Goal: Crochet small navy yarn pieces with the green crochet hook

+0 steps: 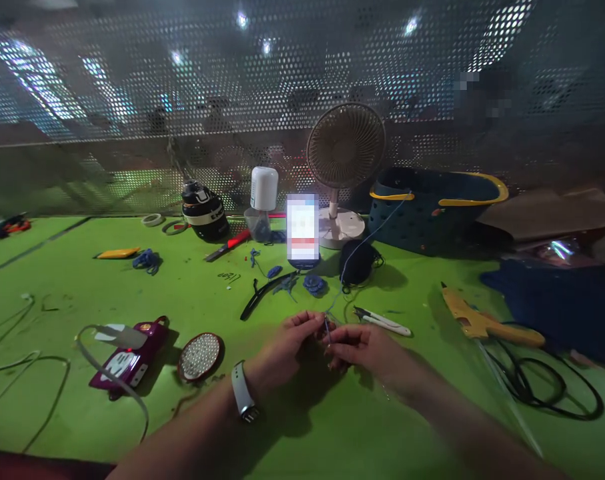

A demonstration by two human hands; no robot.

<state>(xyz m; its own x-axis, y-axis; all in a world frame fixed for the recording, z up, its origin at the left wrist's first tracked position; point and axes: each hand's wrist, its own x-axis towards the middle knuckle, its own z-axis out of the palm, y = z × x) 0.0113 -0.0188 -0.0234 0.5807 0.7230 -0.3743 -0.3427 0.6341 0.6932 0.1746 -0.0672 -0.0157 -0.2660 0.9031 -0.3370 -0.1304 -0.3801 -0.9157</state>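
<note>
On a bright green tabletop [67,300], at far left, pale cables loop near a yellow-handled cutter [118,253] and a tangle of blue yarn [146,261]; below them sits a glossy purple power strip [149,337] with a white plug in it; beside it lies a round, red-rimmed disc covered in clear studs [201,357]; behind stands a squat black bottle [205,212] with a pale band, then a red-and-black utility knife [229,245]; near centre, a lit phone [303,230] stands upright behind small blue yarn pieces [315,285]; in front, the person's left hand [305,330], a pale watch on its wrist, has its fingertips pinched together on a thin blue yarn strand [351,255]; the right hand [357,347], just beside it, also pinches the yarn, though whether a slim tool is there too is hard to tell; the strand runs up past a dark yarn ball [357,265] to a dark teal plastic basket with yellow handles [422,223]; white-handled scissors [385,322] lie near the right hand; farther right rest a yellow glue gun [482,320] and navy cloth [557,303]
</note>
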